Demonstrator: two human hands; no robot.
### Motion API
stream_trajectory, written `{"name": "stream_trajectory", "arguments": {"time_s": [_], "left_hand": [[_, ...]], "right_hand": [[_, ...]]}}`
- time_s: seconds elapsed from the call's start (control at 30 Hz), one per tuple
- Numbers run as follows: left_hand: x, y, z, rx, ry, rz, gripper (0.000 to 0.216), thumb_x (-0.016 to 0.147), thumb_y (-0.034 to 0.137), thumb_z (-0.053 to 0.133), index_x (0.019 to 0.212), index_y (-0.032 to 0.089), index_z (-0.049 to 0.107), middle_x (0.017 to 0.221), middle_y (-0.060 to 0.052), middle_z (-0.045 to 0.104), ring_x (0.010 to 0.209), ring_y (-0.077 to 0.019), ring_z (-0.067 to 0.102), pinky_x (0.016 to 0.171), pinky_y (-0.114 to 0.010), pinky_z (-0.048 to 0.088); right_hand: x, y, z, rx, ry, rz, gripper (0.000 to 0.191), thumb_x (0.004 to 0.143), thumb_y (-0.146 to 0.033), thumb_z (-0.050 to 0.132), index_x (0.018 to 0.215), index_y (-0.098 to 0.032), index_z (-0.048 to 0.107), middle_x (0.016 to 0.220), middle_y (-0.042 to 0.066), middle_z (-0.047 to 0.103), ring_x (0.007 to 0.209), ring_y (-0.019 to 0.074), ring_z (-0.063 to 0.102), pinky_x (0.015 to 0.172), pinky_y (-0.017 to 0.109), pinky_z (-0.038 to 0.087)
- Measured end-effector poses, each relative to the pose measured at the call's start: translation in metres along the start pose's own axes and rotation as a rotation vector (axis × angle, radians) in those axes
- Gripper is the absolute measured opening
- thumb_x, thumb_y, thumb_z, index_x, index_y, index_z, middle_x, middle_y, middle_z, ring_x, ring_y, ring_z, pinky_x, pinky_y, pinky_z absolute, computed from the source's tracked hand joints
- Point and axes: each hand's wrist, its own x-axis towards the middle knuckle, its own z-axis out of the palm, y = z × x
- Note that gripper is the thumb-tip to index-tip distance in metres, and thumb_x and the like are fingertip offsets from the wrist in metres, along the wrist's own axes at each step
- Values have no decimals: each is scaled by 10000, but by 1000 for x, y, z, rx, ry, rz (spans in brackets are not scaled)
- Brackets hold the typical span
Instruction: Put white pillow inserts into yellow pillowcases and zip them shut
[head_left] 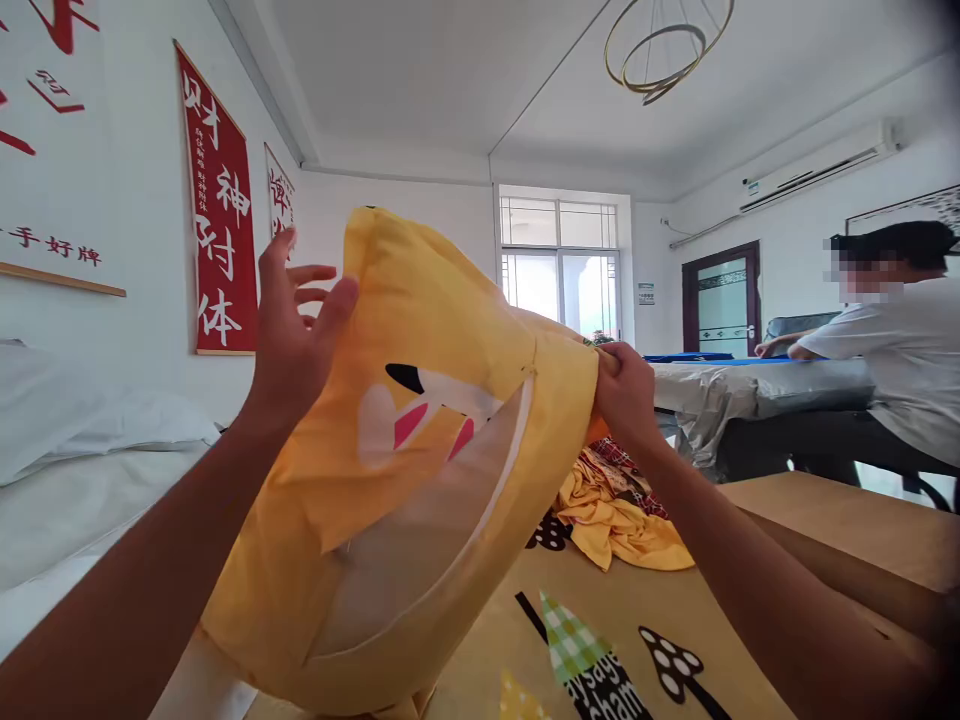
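Right hand (628,393) grips yellow windowed bag (442,290), contents indiscernible; left hand (296,335) spread open alongside; crumpled cloth (626,530) lies beyond.

The yellow bag (435,290) is soft, matt woven cloth, lightly creased, while its window panel (420,570) is a smooth, translucent sheet with a faint sheen. Crumpled cloth (626,535) beyond it looks thin and matt. The near brown cover (622,600) is flat and dull, with printed motifs. Far right, wrinkled film-like sheeting (757,390) shines like thin plastic. The far door (724,310) pairs glossy, dark wood-like framing with glass. Overhead, the light rings (651,95) look like polished, brassy metal.
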Motion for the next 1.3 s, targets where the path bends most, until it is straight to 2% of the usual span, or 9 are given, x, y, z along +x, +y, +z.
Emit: {"name": "stream_trajectory", "arguments": {"time_s": [0.1, 0.2, 0.7, 0.8, 0.9, 1.0, 1.07, 1.2, 1.3], "left_hand": [[32, 36, 23, 140, -28, -107, 331, 820, 478, 655, 883, 161, 581, 812, -25, 581, 706, -128, 488, 646, -289, 379], [48, 44, 36, 240, -39, -41, 487, 875, 362, 618, 538, 196, 308, 567, 50, 296, 565, -80, 250, 566, -289, 229], [28, 85, 123, -328, 342, 83, 453, 972, 115, 407, 574, 229, 223, 619, 42, 219, 615, -103, 254, 617, -274, 257], [15, 81, 144, -469, 174, 48, 443, 977, 192, 424, 573, 221, 247, 607, 43, 243, 587, -92, 287, 573, -262, 272], [1, 76, 163, -501, -240, 17, 447, 938, 372, 509, 570, 204, 319, 592, 41, 322, 572, -89, 345, 540, -252, 287], [-11, 80, 175, -429, -448, -10, 475, 908, 390, 554, 559, 199, 295, 581, 41, 292, 535, -88, 299, 528, -261, 256], [-15, 85, 181, -433, -368, -55, 486, 924, 348, 535, 568, 203, 238, 579, 44, 231, 518, -91, 242, 525, -273, 232], [-14, 91, 186, -571, -109, -133, 477, 942, 337, 502, 581, 213, 217, 592, 42, 208, 534, -107, 269, 545, -278, 266], [-11, 88, 184, -626, 21, -187, 449, 962, 317, 459, 578, 215, 250, 597, 38, 236, 563, -115, 337, 571, -279, 313]], "right_hand": [[-9, -9, -6, 47, 34, -46, 172, 782, -378, 532, 808, -210, 555, 744, 7, 599, 710, 170, 520, 656, 297, 405], [-13, -3, -21, 38, -10, -112, 185, 790, -384, 529, 855, -214, 563, 756, 6, 600, 708, 168, 524, 652, 292, 412], [-15, 80, -135, 362, -514, 411, 452, 656, -658, 679, 821, -241, 627, 728, 36, 645, 628, 188, 601, 539, 300, 478], [-5, 78, -157, 191, -448, 420, 405, 623, -595, 741, 721, -214, 644, 632, 29, 593, 521, 146, 516, 452, 266, 393], [-8, 72, -164, 32, -147, 328, 395, 609, -581, 733, 694, -208, 633, 584, 15, 545, 480, 129, 455, 419, 259, 338], [-19, 69, -162, -38, -312, 190, 365, 668, -580, 656, 694, -218, 616, 643, 32, 581, 566, 172, 516, 485, 298, 397], [-26, 69, -163, -155, -382, 74, 359, 710, -579, 605, 669, -222, 607, 694, 51, 595, 640, 200, 539, 556, 332, 429], [-37, 60, -171, -238, -119, 2, 384, 803, -594, 509, 712, -228, 584, 810, 71, 590, 703, 201, 538, 602, 334, 438], [-49, 49, -174, -78, -291, 136, 425, 822, -652, 462, 904, -250, 573, 809, 50, 631, 631, 188, 562, 516, 303, 437]]}}
